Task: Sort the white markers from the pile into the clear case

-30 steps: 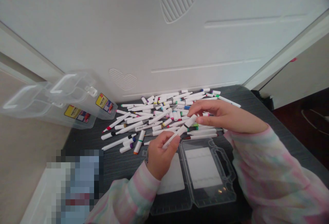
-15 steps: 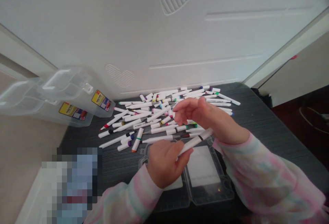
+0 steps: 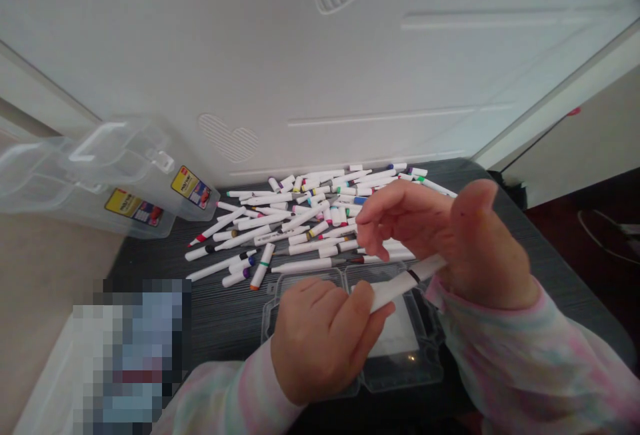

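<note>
A white marker (image 3: 397, 290) with a dark band slants up to the right, gripped near its lower end by my left hand (image 3: 323, 338). Its upper end meets the base of my right palm. My right hand (image 3: 435, 242) is open, fingers loosely curved and thumb raised. Below both hands lies an opened clear plastic case (image 3: 385, 378) with white panels inside, partly covered by my left hand. Beyond the hands, many white markers and loose caps (image 3: 300, 222) lie in a spread heap.
Two tall clear boxes (image 3: 193, 188) with yellow and blue labels stand at the left. Behind the dark tabletop (image 3: 220, 315) rises a white panel (image 3: 250, 55) with raised hearts. A blurred-out patch (image 3: 145, 348) covers something at the lower left.
Both hands have come nearer and slightly right, carrying the marker along. My right thumb now stands up, apart from the fingers. The view has shifted slightly.
</note>
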A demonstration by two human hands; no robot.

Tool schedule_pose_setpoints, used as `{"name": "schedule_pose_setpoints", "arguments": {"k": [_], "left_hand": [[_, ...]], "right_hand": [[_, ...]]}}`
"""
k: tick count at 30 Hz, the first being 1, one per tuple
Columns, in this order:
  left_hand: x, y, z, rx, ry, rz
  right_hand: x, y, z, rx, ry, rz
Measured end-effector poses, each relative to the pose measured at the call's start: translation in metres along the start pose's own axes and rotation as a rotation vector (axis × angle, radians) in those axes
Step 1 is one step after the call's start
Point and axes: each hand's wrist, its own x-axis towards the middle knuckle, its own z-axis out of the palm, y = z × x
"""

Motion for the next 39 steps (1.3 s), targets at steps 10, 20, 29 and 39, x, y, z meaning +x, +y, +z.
{"name": "schedule_pose_setpoints", "arguments": {"k": [10,20,29,39], "left_hand": [[0.019,0.004,-0.016,-0.014,-0.071,0.053],[0.052,0.005,-0.019,-0.385,-0.155,-0.215],[0.046,-0.006,-0.018,-0.692,-0.228,-0.536],[0.050,-0.008,-0.020,-1.272,-0.464,-0.723]], "right_hand": [[-0.013,-0.014,0.001,0.099,0.073,-0.077],[-0.017,-0.025,-0.027,-0.136,0.348,-0.329],[-0.017,-0.024,-0.029,-0.335,0.189,-0.138],[-0.011,-0.014,-0.036,-0.119,0.299,-0.123]]}}
